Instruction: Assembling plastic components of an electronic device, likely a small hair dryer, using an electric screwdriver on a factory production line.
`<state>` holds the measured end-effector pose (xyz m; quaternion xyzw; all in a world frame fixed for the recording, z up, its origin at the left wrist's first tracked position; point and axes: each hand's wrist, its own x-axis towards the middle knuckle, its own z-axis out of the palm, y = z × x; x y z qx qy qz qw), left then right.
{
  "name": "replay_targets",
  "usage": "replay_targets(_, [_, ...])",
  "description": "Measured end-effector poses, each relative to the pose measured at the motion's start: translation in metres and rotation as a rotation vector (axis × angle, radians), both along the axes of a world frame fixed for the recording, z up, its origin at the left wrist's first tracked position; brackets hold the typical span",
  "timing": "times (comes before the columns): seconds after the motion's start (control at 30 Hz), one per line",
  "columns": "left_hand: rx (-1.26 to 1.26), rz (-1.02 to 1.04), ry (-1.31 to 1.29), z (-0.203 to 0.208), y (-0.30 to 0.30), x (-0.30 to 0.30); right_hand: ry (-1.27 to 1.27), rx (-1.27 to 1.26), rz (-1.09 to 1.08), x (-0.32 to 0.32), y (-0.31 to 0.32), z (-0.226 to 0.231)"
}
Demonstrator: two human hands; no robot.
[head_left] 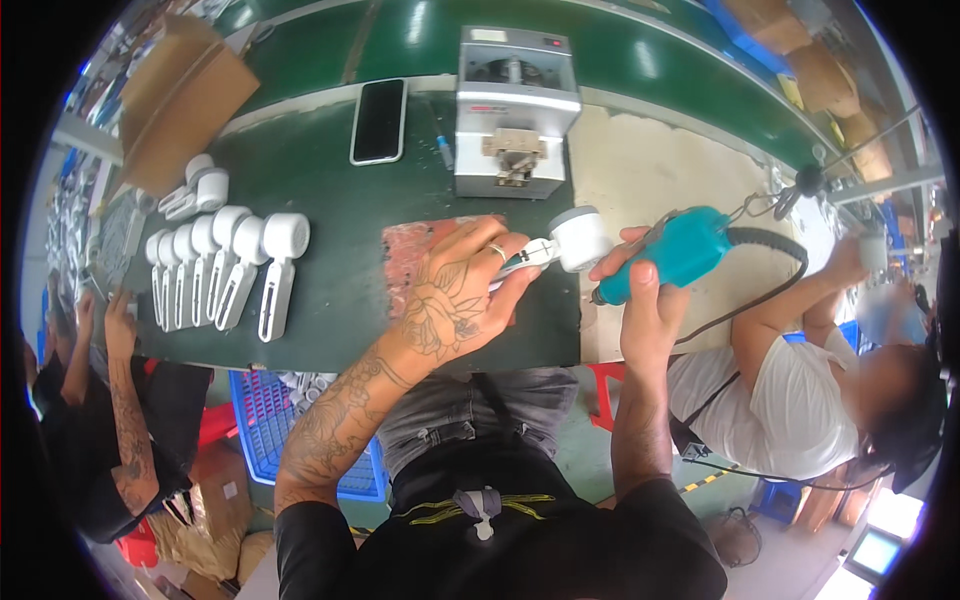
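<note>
My left hand (pixel 450 290) is closed round the slotted handle of a white handheld device with a round head (pixel 582 240), above a worn red mat (pixel 403 262). The head points to the right, with a grey rim at its top. In my right hand (pixel 652 315) is a teal electric screwdriver (pixel 685 250), its dark tip pointing down and left, apart from the device. A black coiled cord (pixel 790 245) runs from its back end. Several similar white devices (pixel 285 238) lie in a row at the left of the bench.
A grey screw feeder machine (pixel 515 165) stands at the back centre, beside a small blue-handled screwdriver (pixel 443 150) and a phone (pixel 379 122). A cardboard box (pixel 185 105) is at the far left, a blue basket (pixel 262 440) below the bench. Other people (pixel 790 410) sit on both sides.
</note>
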<state>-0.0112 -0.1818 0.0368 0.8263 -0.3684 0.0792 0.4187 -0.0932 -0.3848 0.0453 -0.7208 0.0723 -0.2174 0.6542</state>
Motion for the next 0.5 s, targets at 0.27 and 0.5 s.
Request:
replay_targets(0.27, [0.099, -0.042, -0.135, -0.023, 0.029, 0.001, -0.241, 0.292, 0.095, 0.028, 0.033, 0.027])
replay_targets(0.5, [-0.035, -0.065, -0.073, -0.034, 0.028, 0.004, -0.362, 0.346, 0.259, 0.045, 0.067, 0.01])
